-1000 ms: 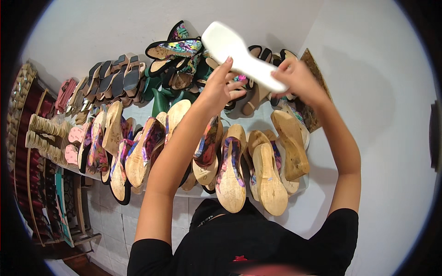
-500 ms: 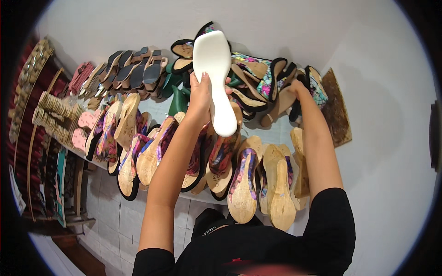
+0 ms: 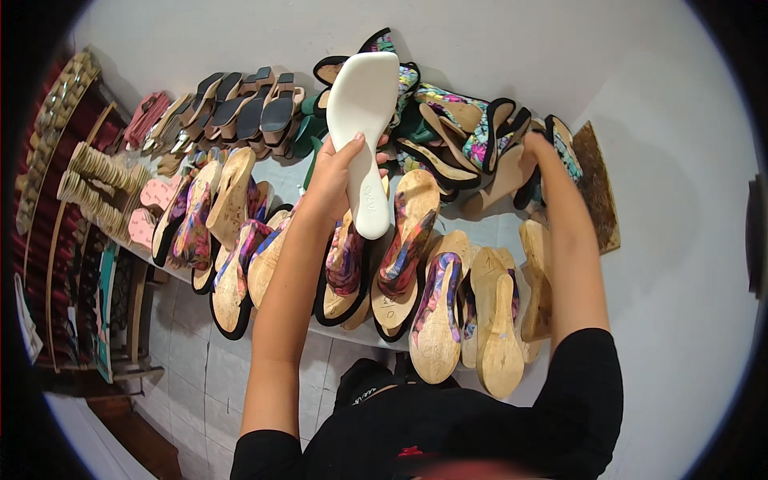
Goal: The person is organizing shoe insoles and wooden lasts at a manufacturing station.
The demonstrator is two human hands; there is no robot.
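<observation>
Raised over the table, a white shoe sole (image 3: 364,88) stands upright with its broad end at the top. My left hand (image 3: 332,176) is closed round its narrow middle, the thumb across its face. At the back right, my right hand (image 3: 539,149) grips the upper end of a beige wedge sole (image 3: 506,178); its fingertips are partly hidden. Flowered wedge sandals (image 3: 480,144) with black edges lie heaped beside that hand. Below both hands, several wooden shoe forms with flowered straps (image 3: 436,320) line the table's near edge.
Dark-topped heeled soles (image 3: 276,116) stand at the back left, near green shoe forms (image 3: 308,136). Pink soles (image 3: 142,226) and stacked pale soles (image 3: 92,200) lie farther left. A brown board (image 3: 598,188) leans on the right wall. Shelving (image 3: 128,320) stands left of the table.
The white sole has tilted and turned in my left hand, its narrow end swinging left. My right hand stays at the beige wedge sole. The whole view has shifted slightly.
</observation>
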